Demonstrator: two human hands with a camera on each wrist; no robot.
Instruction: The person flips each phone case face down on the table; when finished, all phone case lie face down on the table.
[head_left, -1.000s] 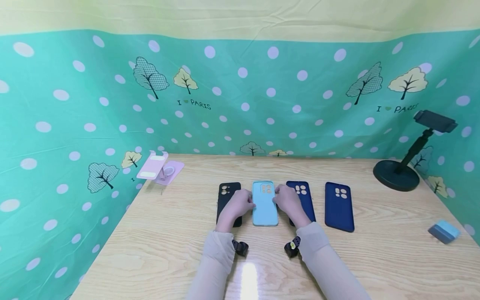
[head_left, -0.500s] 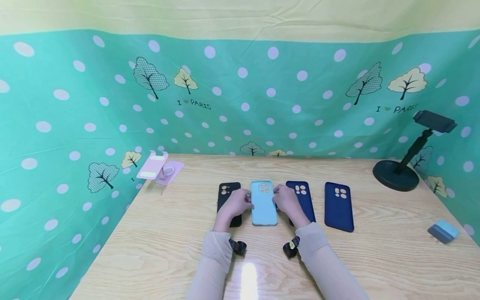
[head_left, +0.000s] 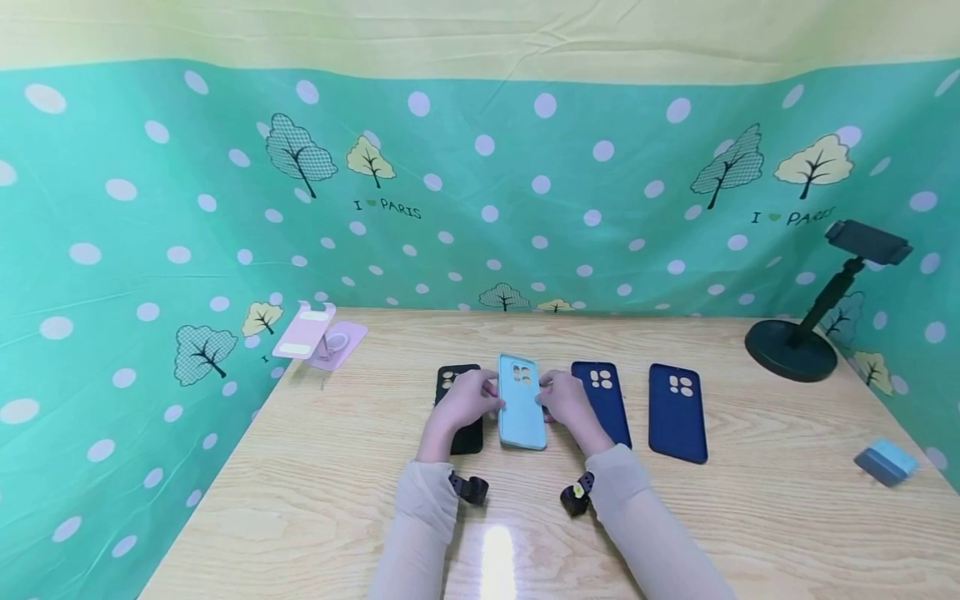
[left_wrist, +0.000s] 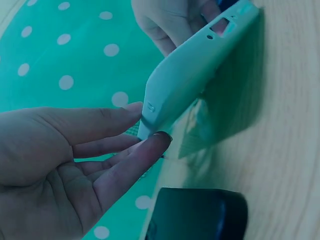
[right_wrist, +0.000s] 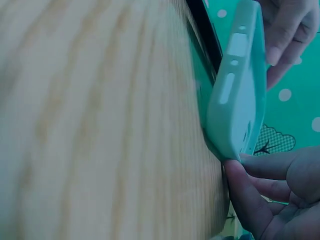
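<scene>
Hands [head_left: 463,400] [head_left: 564,400] pinch light-blue case [head_left: 521,404] long sides, camera end raised, pointing away.

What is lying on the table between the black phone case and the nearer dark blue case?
The light blue case, lifted at its far end, pinched by the left hand and right hand at its sides. The head view shows it between the black case and the dark blue case.

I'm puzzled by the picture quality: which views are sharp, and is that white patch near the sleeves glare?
Head view: sharp, evenly lit, with bent edges; the white patch is lamp glare on the pale wooden table. Left wrist view: soft, bluish, the light blue silicone phone case casting a shadow. Right wrist view: the wood is blurred.
</scene>
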